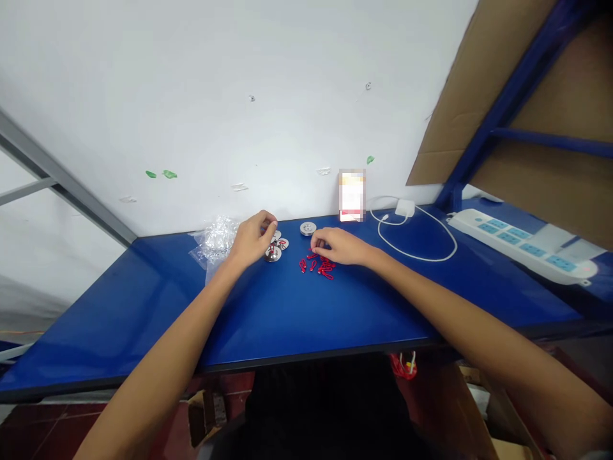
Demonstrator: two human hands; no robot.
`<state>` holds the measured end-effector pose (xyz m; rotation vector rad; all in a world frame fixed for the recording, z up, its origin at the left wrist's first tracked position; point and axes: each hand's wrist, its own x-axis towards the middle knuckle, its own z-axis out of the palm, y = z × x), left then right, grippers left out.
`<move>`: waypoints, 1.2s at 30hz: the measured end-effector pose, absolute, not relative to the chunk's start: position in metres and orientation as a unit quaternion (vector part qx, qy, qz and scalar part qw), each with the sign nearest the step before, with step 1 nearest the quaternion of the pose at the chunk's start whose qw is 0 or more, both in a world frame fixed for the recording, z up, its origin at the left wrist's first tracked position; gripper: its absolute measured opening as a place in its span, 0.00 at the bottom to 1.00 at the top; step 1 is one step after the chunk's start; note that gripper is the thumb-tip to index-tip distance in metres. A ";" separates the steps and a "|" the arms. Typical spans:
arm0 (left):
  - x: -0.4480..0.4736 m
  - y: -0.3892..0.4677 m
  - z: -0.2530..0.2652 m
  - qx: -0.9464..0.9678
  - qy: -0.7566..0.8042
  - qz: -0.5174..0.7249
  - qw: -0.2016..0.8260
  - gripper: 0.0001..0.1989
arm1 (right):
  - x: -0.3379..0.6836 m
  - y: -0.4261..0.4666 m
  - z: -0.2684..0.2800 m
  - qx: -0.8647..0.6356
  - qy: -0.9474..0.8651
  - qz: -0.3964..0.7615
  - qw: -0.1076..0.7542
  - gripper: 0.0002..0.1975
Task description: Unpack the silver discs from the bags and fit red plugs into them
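On the blue table, my left hand [253, 239] is curled beside a small group of round metal discs [273, 254], some with red cord on them. Its thumb and fingertips come together, and whatever is between them is hidden. My right hand [340, 246] pinches a red cord loop [310, 251] just above a scattered pile of red cord loops [326, 271] with small metal ends. A short stack of silver discs [308, 228] stands between the hands, nearer the wall.
A crumpled clear plastic bag [218, 239] lies left of the discs. A lit phone [352, 197] leans on the white wall. To the right are a white charging cable [431, 259] with its adapter [405, 207] and a long power strip [522, 246]. The table's dark front edge [311, 358] is near me.
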<state>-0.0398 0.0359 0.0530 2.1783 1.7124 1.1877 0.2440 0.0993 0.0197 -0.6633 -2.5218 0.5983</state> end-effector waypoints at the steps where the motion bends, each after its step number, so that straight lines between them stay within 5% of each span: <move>1: -0.034 0.034 0.053 0.726 0.553 0.400 0.088 0.11 | 0.244 0.100 0.019 -0.250 -0.906 0.238 0.246 0.05; 9: 0.003 0.020 0.040 0.788 0.442 0.374 0.209 0.17 | 0.234 0.091 0.021 -0.233 -0.810 0.408 0.352 0.05; 16: 0.006 0.022 0.028 0.760 0.452 0.407 0.231 0.08 | 0.229 0.089 0.017 -0.208 -0.762 0.504 0.351 0.16; 25: 0.005 0.025 0.029 0.617 0.411 0.509 0.437 0.19 | 0.227 0.087 0.023 -0.203 -0.738 0.540 0.351 0.19; 32: 0.010 0.021 0.033 0.561 0.417 0.532 0.477 0.19 | 0.220 0.078 0.022 -0.191 -0.746 0.516 0.376 0.17; 36: 0.009 0.020 0.035 0.544 0.462 0.538 0.449 0.18 | 0.225 0.094 0.016 -0.230 -0.806 0.353 0.415 0.12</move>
